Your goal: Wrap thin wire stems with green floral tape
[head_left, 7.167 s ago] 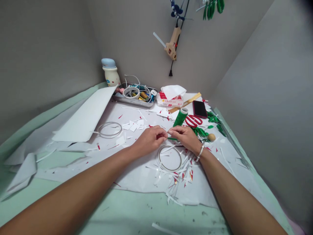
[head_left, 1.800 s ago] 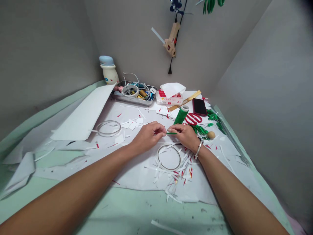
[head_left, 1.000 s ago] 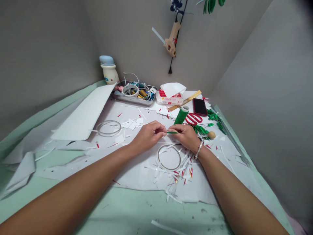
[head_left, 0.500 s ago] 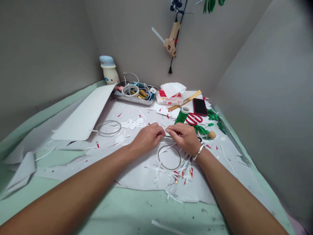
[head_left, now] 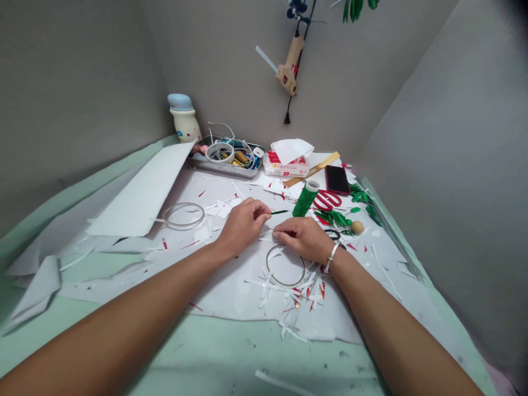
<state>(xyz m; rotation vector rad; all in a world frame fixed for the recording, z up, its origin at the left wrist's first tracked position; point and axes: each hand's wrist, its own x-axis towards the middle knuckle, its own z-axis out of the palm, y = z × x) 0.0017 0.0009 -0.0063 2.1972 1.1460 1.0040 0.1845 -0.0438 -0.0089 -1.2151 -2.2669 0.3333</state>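
Left fingers: curled inward, with the thumb and index close together; the end of the strip meets the fingertips of the left hand [head_left: 243, 224], but how firmly it is gripped cannot be told.
Right fingers: lying flat and loosely together on the paper, holding nothing visible; this is the right hand [head_left: 297, 237].
Task's thing: one narrow green strip [head_left: 279, 212], level, just beyond the left fingertips and above the gap between the hands.
Just past the right fingers: one green thread spool [head_left: 305, 199], upright; one pair of red-handled scissors [head_left: 327, 201]; one black ring [head_left: 332, 235]; one wooden ball [head_left: 357, 227]; a cluster of green leaves [head_left: 336, 219].
Below the right fingers: one thin hoop [head_left: 284, 285] among white and red paper scraps [head_left: 297, 302].
On the wrist behind the right fingers: one silver bangle [head_left: 332, 257].
Left of the left hand: a second thin hoop [head_left: 183, 204], beside one large white sheet [head_left: 140, 192].
Far beyond the fingers: one steel tray [head_left: 218, 171] holding a tape roll [head_left: 219, 153], wires and small spools; one tissue pack [head_left: 286, 165]; one phone [head_left: 337, 180]; one bottle [head_left: 184, 124].
On the wall: one glue gun [head_left: 289, 66], hanging.
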